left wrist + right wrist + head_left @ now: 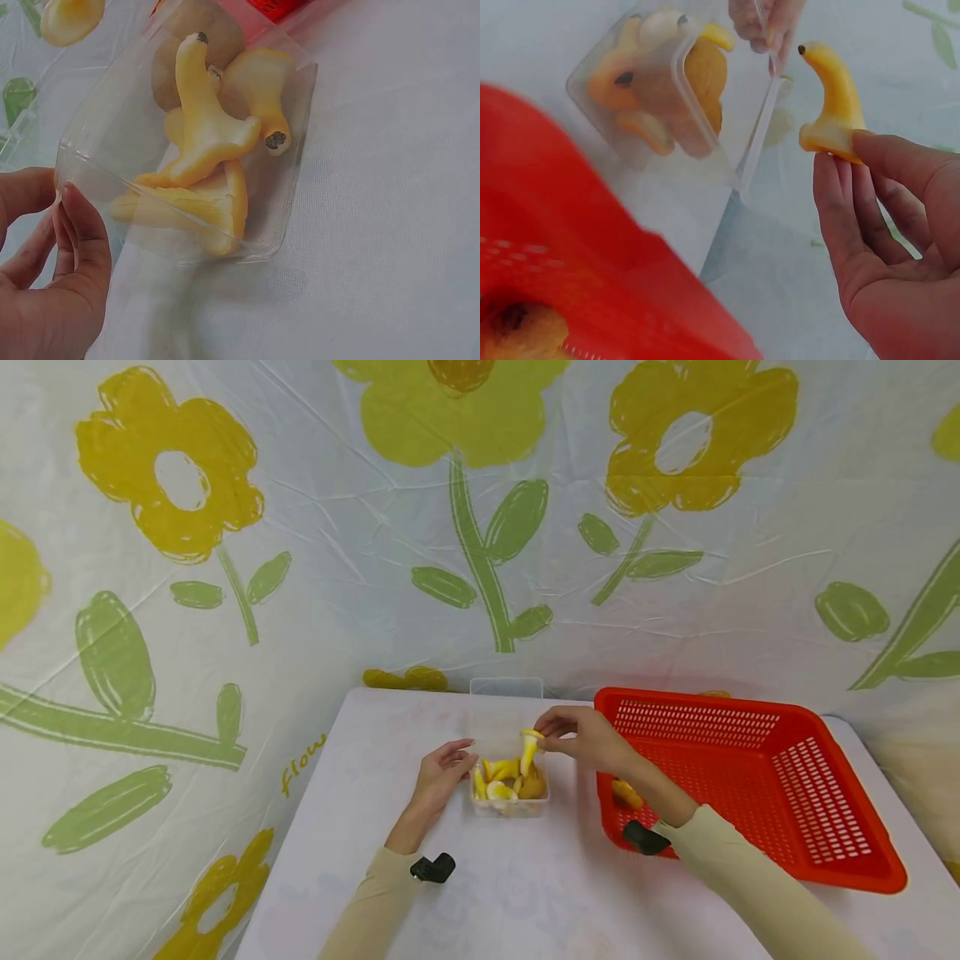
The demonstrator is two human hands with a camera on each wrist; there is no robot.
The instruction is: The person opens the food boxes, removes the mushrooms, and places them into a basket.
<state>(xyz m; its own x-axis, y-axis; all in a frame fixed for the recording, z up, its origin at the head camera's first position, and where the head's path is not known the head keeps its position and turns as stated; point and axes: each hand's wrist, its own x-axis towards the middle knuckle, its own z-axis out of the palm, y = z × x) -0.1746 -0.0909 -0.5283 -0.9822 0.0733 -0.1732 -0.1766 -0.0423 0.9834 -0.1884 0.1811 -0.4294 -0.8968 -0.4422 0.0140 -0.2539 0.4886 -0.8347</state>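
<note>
My right hand [581,735] pinches a yellow mushroom [529,750] by its cap, between thumb and fingertips, over the right side of a clear plastic box [510,810]. In the right wrist view, the held mushroom [832,86] has its dark-tipped stem pointing up and away from the fingers. My left hand [442,772] grips the box's left side; the left wrist view shows thumb and fingers [86,232] pinching its corner. Inside the box lie several yellow mushrooms [199,120] with pale stems, together with a round brown piece [533,784].
A red perforated basket [840,860] stands to the right, partly under my right forearm. An orange-brown piece [625,793] lies in its near left corner. Behind the box rises its clear lid [506,687]. A flower-printed cloth [337,527] hangs behind the white table [480,893].
</note>
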